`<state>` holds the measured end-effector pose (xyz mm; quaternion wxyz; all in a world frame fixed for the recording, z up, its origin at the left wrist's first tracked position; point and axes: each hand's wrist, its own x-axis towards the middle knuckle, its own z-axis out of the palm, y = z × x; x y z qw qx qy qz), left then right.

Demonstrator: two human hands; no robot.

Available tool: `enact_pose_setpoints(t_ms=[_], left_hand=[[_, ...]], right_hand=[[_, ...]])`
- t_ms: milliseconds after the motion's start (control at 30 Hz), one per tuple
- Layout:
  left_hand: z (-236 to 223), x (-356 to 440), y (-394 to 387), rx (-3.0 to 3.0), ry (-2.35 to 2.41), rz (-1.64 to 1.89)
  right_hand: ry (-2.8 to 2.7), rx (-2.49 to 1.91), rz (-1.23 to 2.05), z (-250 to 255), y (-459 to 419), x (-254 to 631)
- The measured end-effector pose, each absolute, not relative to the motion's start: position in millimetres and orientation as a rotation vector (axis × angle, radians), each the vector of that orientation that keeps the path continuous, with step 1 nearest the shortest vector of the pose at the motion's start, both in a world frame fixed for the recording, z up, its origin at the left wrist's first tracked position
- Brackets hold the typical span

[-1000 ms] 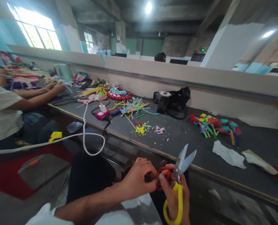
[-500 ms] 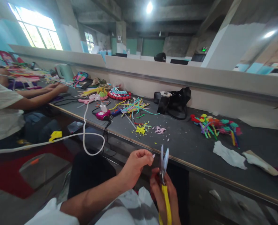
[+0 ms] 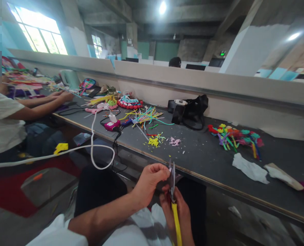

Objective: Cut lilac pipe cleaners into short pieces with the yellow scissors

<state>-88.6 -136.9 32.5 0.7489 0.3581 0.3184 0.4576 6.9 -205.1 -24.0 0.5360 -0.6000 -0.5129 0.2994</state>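
Observation:
Over my lap, in front of the table edge, my left hand [image 3: 150, 181] pinches a small pale strip [image 3: 170, 169] between thumb and fingertips. My right hand [image 3: 181, 208] is closed on yellow-handled scissors [image 3: 176, 220], blades pointing up. The blades are around or right beside the pale strip; which of the two I cannot tell. Beyond my hands on the dark table [image 3: 198, 157] lie small yellow cut pieces [image 3: 154, 142] and lilac cut pieces [image 3: 175, 141]. Behind them is a loose heap of long coloured strips [image 3: 149, 115].
A magenta device [image 3: 112, 125] with cables and a looping white cord [image 3: 113, 155] are at left. A black bag [image 3: 198, 109] stands at the back. Colourful strip flowers [image 3: 234, 136] and white tissue [image 3: 249, 169] lie at right. A co-worker's arms [image 3: 45, 102] are at far left.
My right hand has brought the scissors left to the pale strip, and the blades have drawn closer together. My left hand has barely moved.

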Motion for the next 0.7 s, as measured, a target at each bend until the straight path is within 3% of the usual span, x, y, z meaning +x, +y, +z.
enact_pose_setpoints(t_ms=[533, 700], left_hand=[[33.9, -83.7, -138.5, 0.807, 0.860, 1.056], [32.7, -83.8, -138.5, 0.857, 0.869, 1.070]], right_hand=[[-1.162, -1.489, 0.658, -22.3, -206.1, 7.5], [-0.996, -1.415, 0.878, -24.4, -206.6, 5.0]])
